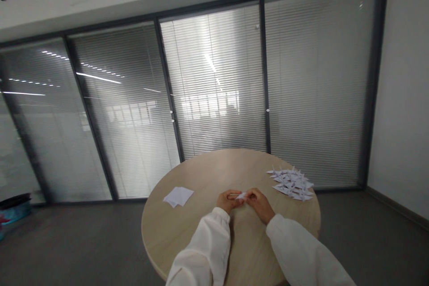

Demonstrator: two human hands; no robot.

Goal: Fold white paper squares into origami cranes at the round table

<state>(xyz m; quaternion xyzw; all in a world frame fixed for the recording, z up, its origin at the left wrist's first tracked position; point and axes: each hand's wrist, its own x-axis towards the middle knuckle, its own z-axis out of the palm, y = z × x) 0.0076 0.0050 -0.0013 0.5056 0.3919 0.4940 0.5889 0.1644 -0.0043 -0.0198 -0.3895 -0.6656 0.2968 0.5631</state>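
Between my two hands, over the middle of the round table, is a small piece of folded white paper point(241, 195). My left hand point(229, 200) grips its left side, fingers curled around it. On the other side, my right hand point(258, 203) pinches the paper between thumb and fingers. Most of the folded paper is covered by my fingers, so its exact shape is hard to make out. To the right lies a cluster of folded white paper cranes point(292, 183). A few flat sheets of white paper point(178, 196) lie overlapping on the left.
The round wooden table point(187, 241) stands before a glass partition with blinds point(214, 76). A white wall point(405, 98) rises at the right. A dark-rimmed blue bin point(16, 210) stands on the grey floor point(90, 241) at the far left.
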